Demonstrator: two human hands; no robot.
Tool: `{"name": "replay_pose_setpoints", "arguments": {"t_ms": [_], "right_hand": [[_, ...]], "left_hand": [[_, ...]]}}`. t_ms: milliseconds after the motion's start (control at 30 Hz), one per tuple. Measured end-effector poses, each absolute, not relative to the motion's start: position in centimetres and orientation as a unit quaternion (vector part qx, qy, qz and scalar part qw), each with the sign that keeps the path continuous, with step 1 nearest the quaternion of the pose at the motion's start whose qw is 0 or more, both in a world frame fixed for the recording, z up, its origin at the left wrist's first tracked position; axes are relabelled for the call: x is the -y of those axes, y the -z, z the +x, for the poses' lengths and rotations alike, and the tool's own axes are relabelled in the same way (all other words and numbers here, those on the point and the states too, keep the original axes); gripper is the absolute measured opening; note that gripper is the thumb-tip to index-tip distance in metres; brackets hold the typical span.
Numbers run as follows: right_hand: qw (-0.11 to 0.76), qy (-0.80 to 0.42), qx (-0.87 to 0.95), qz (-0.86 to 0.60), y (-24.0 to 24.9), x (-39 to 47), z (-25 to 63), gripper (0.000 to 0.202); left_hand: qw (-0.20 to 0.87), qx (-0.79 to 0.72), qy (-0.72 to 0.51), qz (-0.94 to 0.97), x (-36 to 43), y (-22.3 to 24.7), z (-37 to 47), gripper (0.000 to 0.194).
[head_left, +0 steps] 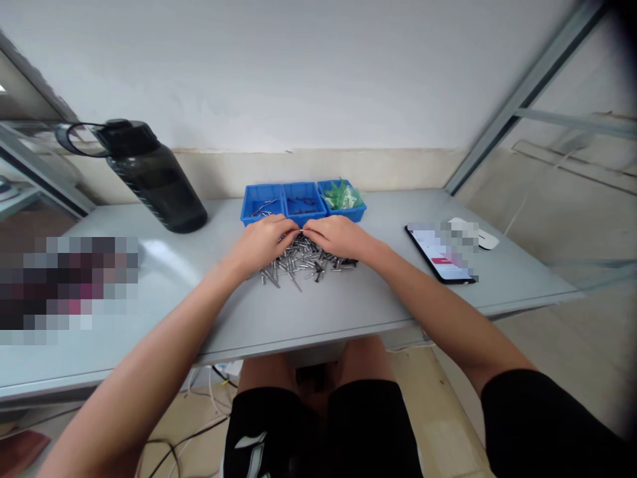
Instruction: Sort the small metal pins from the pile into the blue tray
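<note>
2 hands, left hand (269, 240) and right hand (338, 236), fingertips of each pinched together on 1 small metal piece (301, 231) held between them, over 1 pile of metal pins (293, 259) on 1 table (298, 312), too many to count. Just behind: 3 blue bins (303, 200) in a row, 2 with a few pins, the right one with green plastic (342, 195). 1 bottle (159, 186) left, 1 phone (438, 255) right.

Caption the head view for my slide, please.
Two hands meet above a pile of metal pieces on a gray table, before three blue bins.
</note>
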State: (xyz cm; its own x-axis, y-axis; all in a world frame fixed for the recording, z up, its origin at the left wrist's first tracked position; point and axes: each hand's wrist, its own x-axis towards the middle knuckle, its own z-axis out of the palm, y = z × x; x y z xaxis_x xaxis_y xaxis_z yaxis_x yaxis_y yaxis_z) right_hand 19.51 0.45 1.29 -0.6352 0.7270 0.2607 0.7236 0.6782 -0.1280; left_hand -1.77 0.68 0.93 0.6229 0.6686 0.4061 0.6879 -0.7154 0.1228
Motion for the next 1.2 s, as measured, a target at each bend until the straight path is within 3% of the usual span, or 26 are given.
{"name": "replay_pose_setpoints", "arguments": {"t_ms": [267,533,800,1200], "right_hand": [[0.14,-0.017,0.906,-0.398,-1.3,-0.6,19.6,0.032],[0.139,-0.022,0.906,-0.399,-1.4,-0.4,19.5,0.03],[0.118,-0.012,0.907,-0.404,-1.0,-0.6,19.3,0.032],[0.248,-0.045,0.897,-0.363,-1.6,0.0,19.7,0.03]], "left_hand": [[-0.003,0.359,0.237,-0.903,-0.9,-0.8,-1.9,0.024],[-0.127,0.37,0.327,-0.86,-0.6,-0.9,-1.1,0.02],[-0.15,0.365,0.307,-0.866,-0.5,-0.8,-0.9,0.017],[-0.149,0.416,0.275,-0.854,-0.1,-1.3,-1.2,0.009]]}}
